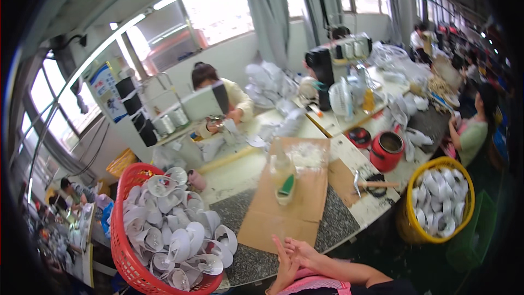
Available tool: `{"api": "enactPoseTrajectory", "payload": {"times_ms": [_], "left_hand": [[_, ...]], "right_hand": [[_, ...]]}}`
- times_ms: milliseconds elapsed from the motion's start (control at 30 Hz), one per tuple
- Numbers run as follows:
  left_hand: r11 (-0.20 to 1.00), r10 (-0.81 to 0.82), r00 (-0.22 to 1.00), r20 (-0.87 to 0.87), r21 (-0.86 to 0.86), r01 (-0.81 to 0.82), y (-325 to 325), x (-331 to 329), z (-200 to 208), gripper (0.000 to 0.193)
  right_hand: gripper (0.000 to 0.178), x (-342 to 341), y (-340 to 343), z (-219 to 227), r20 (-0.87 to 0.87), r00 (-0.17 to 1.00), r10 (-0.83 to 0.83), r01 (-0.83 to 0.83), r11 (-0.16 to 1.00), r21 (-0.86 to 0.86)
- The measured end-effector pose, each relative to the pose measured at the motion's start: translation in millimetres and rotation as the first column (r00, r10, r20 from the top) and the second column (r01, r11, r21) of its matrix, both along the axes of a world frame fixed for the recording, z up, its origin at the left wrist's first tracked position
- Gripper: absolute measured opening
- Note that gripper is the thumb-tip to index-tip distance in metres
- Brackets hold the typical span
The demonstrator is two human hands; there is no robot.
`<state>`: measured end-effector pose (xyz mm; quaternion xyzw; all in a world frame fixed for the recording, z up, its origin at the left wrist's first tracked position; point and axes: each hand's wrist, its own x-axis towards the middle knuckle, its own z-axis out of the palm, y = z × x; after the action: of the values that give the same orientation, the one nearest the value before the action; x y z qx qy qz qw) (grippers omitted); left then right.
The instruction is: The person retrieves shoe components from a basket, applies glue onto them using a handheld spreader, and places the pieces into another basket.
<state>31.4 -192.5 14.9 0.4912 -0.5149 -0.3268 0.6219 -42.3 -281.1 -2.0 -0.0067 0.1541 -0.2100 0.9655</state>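
Close to the table's near edge, my left hand (284, 270) is raised with its index finger stretched upward. My right hand (302, 252) is right beside it, fingers loosely bent and toward the left palm; whether they touch is hard to tell. Nothing shows in either hand. Beyond them lies a sheet of brown cardboard (295, 224). On it is a clear plastic bottle (281, 158) with a green object (286, 185) at its near end. A whitish smear (308, 155) covers the cardboard's far part.
A red basket (126, 240) of curved white pieces (180, 246) stands at left; a yellow basket (405, 221) of similar pieces at right. Right of the cardboard are a hammer (376, 184) and red pot (386, 152). A person (234, 98) works at a sewing machine (204, 101) across the table.
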Motion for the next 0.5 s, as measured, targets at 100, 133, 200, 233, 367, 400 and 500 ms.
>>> {"api": "enactPoseTrajectory", "payload": {"times_ms": [100,133,200,233,367,400,500], "left_hand": [[0.999,0.014,0.995,0.101,-0.047,-0.009,1.3,-0.1,-0.3,0.101],[0.999,-0.046,0.985,0.168,0.018,0.044,5.0,1.8,8.9,0.100],[0.994,-0.094,0.968,0.233,0.073,0.079,5.1,3.6,17.2,0.101],[0.997,-0.045,0.968,0.247,0.067,0.029,4.6,1.1,15.4,0.094],[0.982,0.162,0.941,0.299,0.046,-0.183,-0.6,-10.1,1.3,0.069],[0.972,0.209,0.928,0.309,0.042,-0.233,-2.5,-11.6,7.0,0.064],[0.994,0.079,0.935,0.345,0.049,-0.102,-4.0,12.1,45.7,0.087]], "right_hand": [[0.032,4.8,-3.7,1.3,-0.004,0.998,0.059,-0.058,0.994,0.090],[0.032,5.6,-9.0,3.5,-0.006,0.997,0.082,-0.082,0.994,0.072],[0.039,6.9,-20.5,9.6,0.014,0.988,0.155,-0.155,0.969,0.190],[0.041,5.5,-23.5,13.1,0.011,0.985,0.173,-0.171,0.961,0.219],[0.043,7.8,-31.3,28.6,0.007,0.986,0.169,-0.168,0.973,0.161],[0.039,7.2,-39.5,12.7,0.164,0.963,0.214,-0.242,0.955,0.173],[0.033,27.2,-36.4,45.7,-0.036,0.985,0.171,-0.168,0.984,0.064]]}}
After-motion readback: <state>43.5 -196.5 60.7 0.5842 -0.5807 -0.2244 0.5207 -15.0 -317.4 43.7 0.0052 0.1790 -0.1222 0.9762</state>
